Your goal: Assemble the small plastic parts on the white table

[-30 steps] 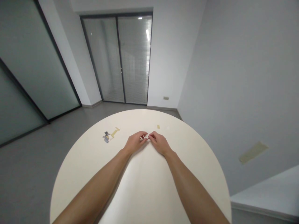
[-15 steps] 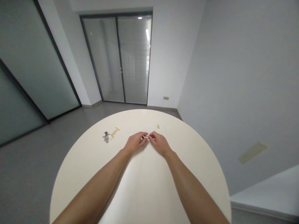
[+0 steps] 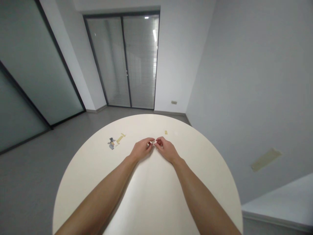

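A small whitish piece (image 3: 153,142) is grasped by the left hand (image 3: 142,149), fingers pinched, over the far half of the round white desk (image 3: 151,195). At right, the right hand (image 3: 166,149) is curled; its fingers' grip cannot be told. Grey flat scraps (image 3: 111,147) are scattered at left.

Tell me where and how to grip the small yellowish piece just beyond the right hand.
Take the small yellowish piece by its near edge, probably, coming from the near side with the right hand, the closer one. It looks thin and flat on the table, offering little height to pinch.
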